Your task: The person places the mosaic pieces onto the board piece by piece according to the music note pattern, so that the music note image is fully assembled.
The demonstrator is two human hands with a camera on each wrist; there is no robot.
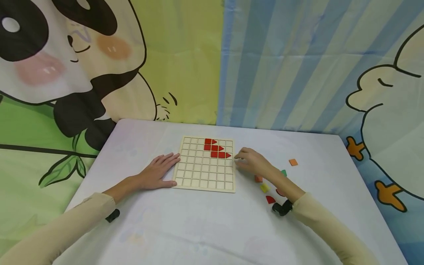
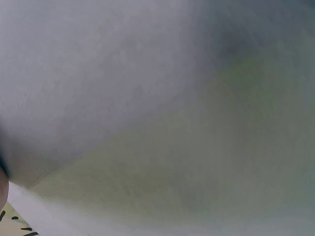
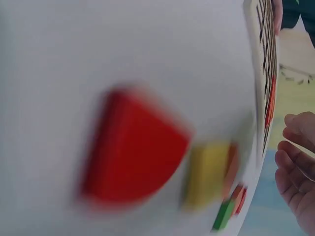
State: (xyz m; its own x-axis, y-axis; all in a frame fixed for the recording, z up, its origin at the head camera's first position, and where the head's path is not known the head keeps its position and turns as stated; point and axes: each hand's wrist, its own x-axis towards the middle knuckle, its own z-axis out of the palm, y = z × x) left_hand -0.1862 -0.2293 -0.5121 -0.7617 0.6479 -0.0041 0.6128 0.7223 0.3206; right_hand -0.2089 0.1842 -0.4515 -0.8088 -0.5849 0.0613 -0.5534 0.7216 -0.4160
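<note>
A square pale wooden grid board (image 1: 195, 173) lies flat on the white table. Red pieces (image 1: 218, 154), squares ending in pointed tips, fill parts of three rows at its upper right. My left hand (image 1: 159, 171) rests at the board's left edge, fingers extended onto the rim and thumb near the lower corner. Just off the right edge, beside the red rows, hovers my right hand (image 1: 253, 162). Its fingers (image 3: 295, 162) are loosely bent, and no piece shows between them in the right wrist view. The left wrist view is mostly blurred cloth.
Loose pieces lie right of the board: an orange square (image 1: 293, 162), a yellow piece (image 1: 264, 188), a red quarter-round (image 1: 270, 200) and a green piece (image 1: 283, 172). My right forearm covers part of this group. A patterned curtain (image 1: 185, 62) hangs behind the table.
</note>
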